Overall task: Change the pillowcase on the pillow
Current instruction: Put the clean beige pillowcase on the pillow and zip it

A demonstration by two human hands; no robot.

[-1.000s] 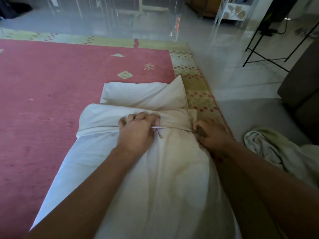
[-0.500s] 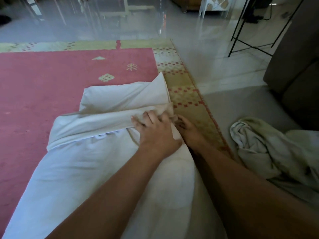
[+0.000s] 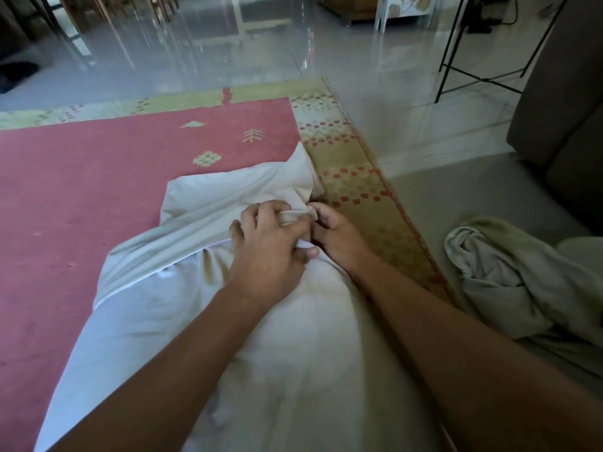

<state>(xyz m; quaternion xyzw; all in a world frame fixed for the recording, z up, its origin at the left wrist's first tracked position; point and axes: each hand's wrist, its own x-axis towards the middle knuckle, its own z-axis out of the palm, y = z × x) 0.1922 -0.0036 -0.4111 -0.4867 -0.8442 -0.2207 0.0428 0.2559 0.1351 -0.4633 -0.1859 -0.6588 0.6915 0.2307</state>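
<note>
The pink rug [image 3: 98,197] carried everything, its patterned yellow border running along the right edge beside bare grey floor. Most of its left side and far end lay bare, so there was room to swing or shake the pillow leftward; to the right, a dark sofa [image 3: 567,125] and a crumpled heap of pale cloth [image 3: 509,275] crowded the floor just past the border.

The pillow [image 3: 228,337] lay lengthwise toward the rug's right edge, its far end near the border. The cream pillowcase [image 3: 241,194] covered only that far end, its open hem bunched in a ridge across the pillow.

Both hands met at the hem's right end. The left hand [image 3: 270,252] was closed on a gathered fold of the pillowcase, and the right hand [image 3: 336,236] pinched the same bunch just beside it.

The step looked like working the hem along the pillow. With both grips at one corner, the left end of the hem would likely lag and skew; spreading the hands to opposite sides and pulling evenly should serve better.
</note>
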